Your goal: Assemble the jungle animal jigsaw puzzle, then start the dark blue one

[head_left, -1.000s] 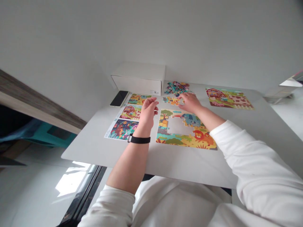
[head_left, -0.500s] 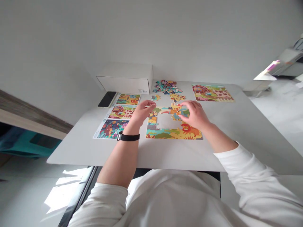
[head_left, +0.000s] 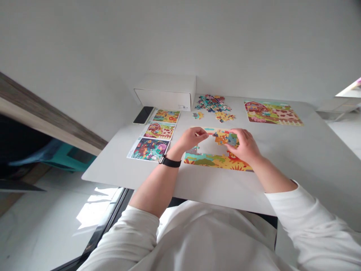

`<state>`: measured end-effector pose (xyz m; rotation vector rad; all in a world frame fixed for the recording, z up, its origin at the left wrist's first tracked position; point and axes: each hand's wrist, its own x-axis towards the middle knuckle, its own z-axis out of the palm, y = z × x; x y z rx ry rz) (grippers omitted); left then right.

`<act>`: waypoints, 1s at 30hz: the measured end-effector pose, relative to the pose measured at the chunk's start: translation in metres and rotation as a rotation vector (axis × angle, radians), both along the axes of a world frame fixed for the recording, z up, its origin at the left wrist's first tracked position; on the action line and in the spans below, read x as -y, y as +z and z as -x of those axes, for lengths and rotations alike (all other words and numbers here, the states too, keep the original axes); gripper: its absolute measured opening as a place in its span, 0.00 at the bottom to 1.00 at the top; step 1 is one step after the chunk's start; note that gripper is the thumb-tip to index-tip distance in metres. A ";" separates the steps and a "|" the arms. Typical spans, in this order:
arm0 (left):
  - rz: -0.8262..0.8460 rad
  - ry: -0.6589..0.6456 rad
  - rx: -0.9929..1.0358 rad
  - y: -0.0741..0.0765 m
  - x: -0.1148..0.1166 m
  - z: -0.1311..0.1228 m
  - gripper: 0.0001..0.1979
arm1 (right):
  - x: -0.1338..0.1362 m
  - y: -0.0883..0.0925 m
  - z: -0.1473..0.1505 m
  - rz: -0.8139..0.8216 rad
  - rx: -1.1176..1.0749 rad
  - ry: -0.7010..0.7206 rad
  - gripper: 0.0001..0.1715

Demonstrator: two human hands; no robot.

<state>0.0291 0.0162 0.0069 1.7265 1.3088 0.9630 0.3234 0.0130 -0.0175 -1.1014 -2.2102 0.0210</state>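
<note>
A half-built jungle jigsaw (head_left: pixel 214 161) lies on the white table (head_left: pixel 296 158) in front of me. My right hand (head_left: pixel 244 145) is closed on a cluster of joined orange and blue puzzle pieces (head_left: pixel 225 138), held just over the jigsaw's open middle. My left hand (head_left: pixel 191 137), with a black watch band at the wrist, hovers over the jigsaw's upper left part with fingers curled in a pinch; what they hold, if anything, is hidden. A heap of loose pieces (head_left: pixel 213 103) lies farther back.
A finished farm jigsaw (head_left: pixel 272 113) lies at the back right. Three picture cards (head_left: pixel 159 130) lie in a row at the left, with a black phone (head_left: pixel 143 114) beside them. A white box (head_left: pixel 166 92) stands against the wall. The table's left edge drops to the floor.
My right hand came back from the loose heap with a cluster of pieces and now holds it over the jigsaw. My left hand moved right and curled shut. The camera shifted.
</note>
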 end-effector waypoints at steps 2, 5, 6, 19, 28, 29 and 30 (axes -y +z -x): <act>0.009 -0.022 -0.011 0.000 0.003 -0.006 0.15 | 0.002 0.001 0.002 -0.003 -0.005 0.011 0.33; 0.068 -0.037 -0.017 0.000 0.006 -0.013 0.17 | 0.004 0.002 0.004 -0.007 -0.007 0.037 0.35; 0.093 -0.040 -0.016 0.000 0.007 -0.014 0.17 | 0.005 0.003 0.004 -0.006 -0.004 0.044 0.35; 0.268 -0.062 0.090 -0.007 0.004 -0.017 0.14 | 0.005 -0.003 0.004 -0.050 -0.024 0.081 0.36; 0.267 -0.085 0.204 -0.009 -0.003 -0.009 0.14 | 0.003 -0.007 0.005 -0.108 -0.081 0.117 0.44; 0.269 -0.081 0.205 -0.008 -0.002 -0.009 0.15 | 0.003 -0.007 0.005 -0.098 -0.085 0.117 0.44; 0.272 -0.079 0.205 -0.008 -0.002 -0.008 0.15 | 0.003 -0.007 0.005 -0.088 -0.089 0.119 0.44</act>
